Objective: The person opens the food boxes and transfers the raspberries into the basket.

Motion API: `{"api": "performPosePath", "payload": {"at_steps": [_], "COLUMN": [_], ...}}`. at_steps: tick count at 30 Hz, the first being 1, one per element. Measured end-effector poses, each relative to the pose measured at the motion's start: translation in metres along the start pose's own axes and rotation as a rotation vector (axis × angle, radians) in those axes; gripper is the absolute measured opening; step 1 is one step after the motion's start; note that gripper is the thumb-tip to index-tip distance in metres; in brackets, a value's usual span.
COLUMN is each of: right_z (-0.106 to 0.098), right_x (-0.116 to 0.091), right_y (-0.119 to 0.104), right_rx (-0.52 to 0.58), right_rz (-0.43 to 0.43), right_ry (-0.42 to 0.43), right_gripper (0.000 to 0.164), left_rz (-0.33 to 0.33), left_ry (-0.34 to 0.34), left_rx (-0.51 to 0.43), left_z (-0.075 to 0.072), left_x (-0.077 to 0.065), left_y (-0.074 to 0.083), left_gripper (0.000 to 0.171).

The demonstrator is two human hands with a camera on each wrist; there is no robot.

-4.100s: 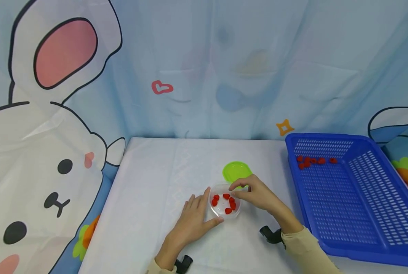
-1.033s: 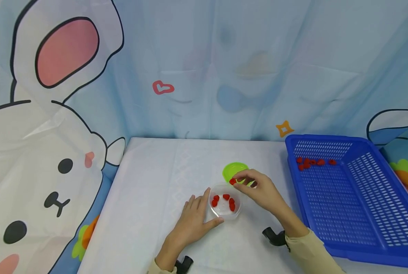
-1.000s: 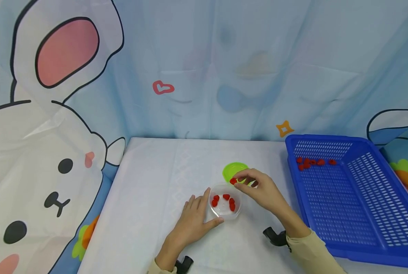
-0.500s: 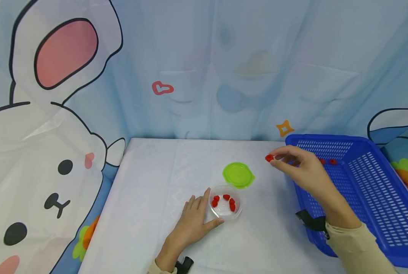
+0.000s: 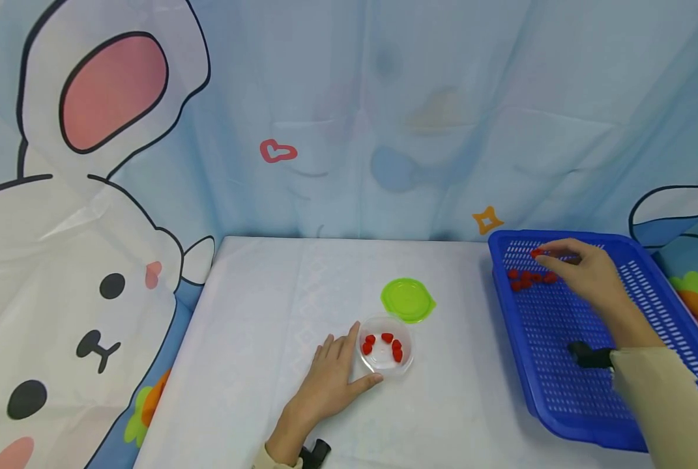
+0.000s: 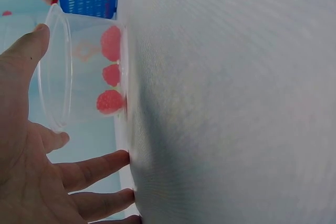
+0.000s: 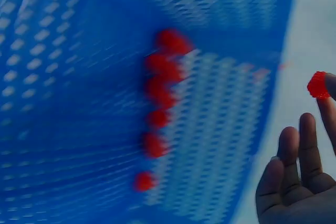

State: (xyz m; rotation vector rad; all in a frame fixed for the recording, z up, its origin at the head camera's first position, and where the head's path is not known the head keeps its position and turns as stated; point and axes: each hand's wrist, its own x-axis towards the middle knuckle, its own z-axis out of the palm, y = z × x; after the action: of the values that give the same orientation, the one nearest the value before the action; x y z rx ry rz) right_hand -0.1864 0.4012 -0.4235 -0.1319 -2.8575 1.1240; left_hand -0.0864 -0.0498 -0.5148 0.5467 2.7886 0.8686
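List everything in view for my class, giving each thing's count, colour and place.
Table: one, white, centre
Tub: one, clear, on the table
Lid: one, green, just beyond the tub
Basket: one, blue, at the right
Berries: five visible in the tub, at least six in the basket, red
Backdrop: mostly blue, cartoon-printed, behind
Cameras: two, black, at the wrists
Sleeves: two, beige, on the arms
Left hand: one, bare, against the tub
Right hand: one, bare, over the basket, pinching another berry

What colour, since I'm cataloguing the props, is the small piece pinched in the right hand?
Bright red; the piece shows best in the right wrist view.
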Motion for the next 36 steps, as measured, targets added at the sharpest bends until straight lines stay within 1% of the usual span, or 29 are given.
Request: {"api": "performPosePath", "payload": {"at_steps": [5, 7, 10, 12, 15, 19, 23, 27, 31, 33, 36], "right_z": [0.007, 0.011, 0.018, 0.020, 0.026, 0.031, 0.032, 0.027, 0.015, 0.009, 0.001], "right_x": [0.012, 0.015, 0.018, 0.020, 0.022, 0.024, 0.023, 0.021, 0.016, 0.012, 0.000], "right_y": [0.045, 0.059, 0.077, 0.085, 0.093, 0.096, 0.092, 0.077, 0.047, 0.029, -0.004], "right_rx": [0.060, 0.082, 0.096, 0.103, 0.095, 0.094, 0.097, 0.083, 0.046, 0.032, 0.049], "right_rz": [0.104, 0.144, 0.179, 0.192, 0.210, 0.232, 0.204, 0.170, 0.141, 0.114, 0.068], "right_ry": [0.008, -0.009, -0.028, -0.053, -0.068, -0.072, -0.063, -0.015, 0.039, 0.061, 0.062], "right_gripper": [0.058, 0.058, 0.059, 0.060, 0.059, 0.056, 0.054, 0.050, 0.053, 0.056, 0.058], "left_rz": [-0.002, -0.001, -0.001, -0.003, -0.006, -0.013, -0.016, -0.008, -0.009, -0.011, -0.013], "left_ry": [-0.002, -0.002, -0.007, -0.010, -0.013, -0.019, -0.020, -0.012, -0.017, -0.020, -0.019], "left_rx": [-0.002, -0.004, -0.006, -0.009, -0.011, -0.012, -0.010, -0.009, 0.001, 0.004, -0.002], "left_z": [0.000, 0.000, 0.000, 0.000, 0.000, 0.000, 0.001, 0.001, 0.001, 0.001, 0.000], "left_x": [0.000, 0.000, 0.000, 0.001, 0.001, 0.002, 0.001, 0.001, 0.000, 0.000, 0.001], "left_y": [-0.001, -0.001, -0.001, -0.001, -0.001, -0.001, -0.001, -0.001, -0.001, -0.001, 0.000], "left_gripper": [0.100, 0.100, 0.100, 0.101, 0.101, 0.101, 0.101, 0.100, 0.101, 0.101, 0.101]}}
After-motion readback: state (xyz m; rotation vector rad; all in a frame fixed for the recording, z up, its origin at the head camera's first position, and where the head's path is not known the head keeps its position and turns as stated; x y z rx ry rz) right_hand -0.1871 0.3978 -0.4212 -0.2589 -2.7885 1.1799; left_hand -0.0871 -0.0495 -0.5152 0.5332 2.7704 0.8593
